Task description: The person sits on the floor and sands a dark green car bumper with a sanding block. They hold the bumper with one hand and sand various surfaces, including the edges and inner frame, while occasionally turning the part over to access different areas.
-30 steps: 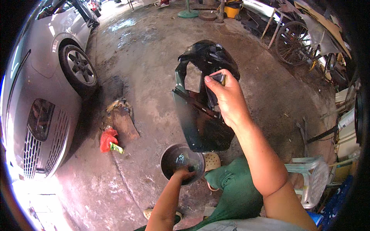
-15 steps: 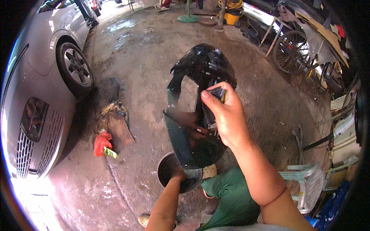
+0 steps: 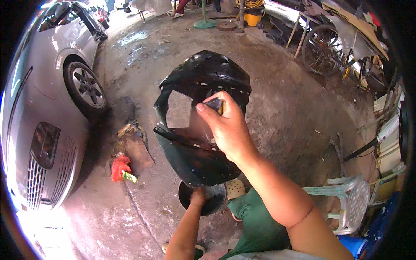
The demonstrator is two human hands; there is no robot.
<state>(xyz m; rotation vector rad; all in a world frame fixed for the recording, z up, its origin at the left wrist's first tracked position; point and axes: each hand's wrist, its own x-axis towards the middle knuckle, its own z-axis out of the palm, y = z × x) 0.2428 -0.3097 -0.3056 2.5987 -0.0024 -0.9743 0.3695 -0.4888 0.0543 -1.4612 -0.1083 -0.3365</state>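
Note:
A glossy black plastic fairing panel (image 3: 197,167), curved and with a large opening in its middle, is held up off the floor. My right hand (image 3: 225,123) grips it near the opening, thumb and fingers closed round a dark grey piece (image 3: 213,104). Whether that piece belongs to the panel or is separate, I cannot tell. Below the panel stands a dark round bucket (image 3: 220,203). My left hand (image 3: 198,197) reaches down into it, its fingers hidden inside.
On the left is parked a silver car (image 3: 47,99). A red bag (image 3: 120,168) lies by a brown scrap on the concrete floor. To my right is a pale plastic chair (image 3: 346,199). Farther off are a bicycle wheel (image 3: 321,50), a yellow bucket (image 3: 252,18) and a green stand base (image 3: 204,24).
The fairing panel and my right hand have moved left, and the panel has turned so that more of its opening shows. My left hand stays in the bucket.

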